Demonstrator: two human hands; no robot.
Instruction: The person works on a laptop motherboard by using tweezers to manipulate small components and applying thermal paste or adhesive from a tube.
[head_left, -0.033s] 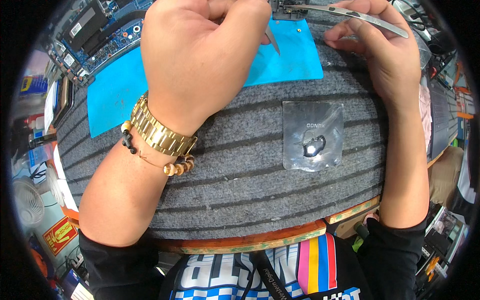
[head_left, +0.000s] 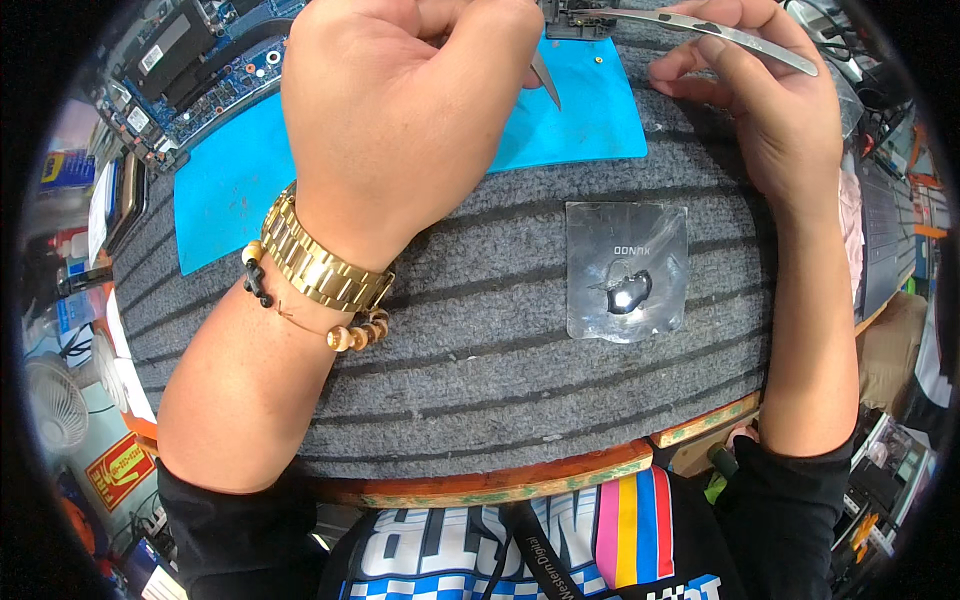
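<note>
Fingers (head_left: 738, 62) of the right hand (head_left: 775, 105) pinch metal tweezers (head_left: 650, 17), virtually unmoved, reaching the black component (head_left: 582, 30) at the blue mat's (head_left: 600, 120) far edge, suggesting steady work, while the left hand's (head_left: 400, 110) grip, near a pointed metal tip (head_left: 546, 82), stays hidden.

Tweezers (head_left: 770, 50): smooth, shiny metal
Blue mat (head_left: 600, 120): matt, rubber-like
Grey cover (head_left: 500, 300): rough, ribbed cloth
Clear sheet (head_left: 662, 265): glossy plastic
Wristband (head_left: 320, 272): polished, golden metal
Table edge (head_left: 480, 488): worn wood
</note>
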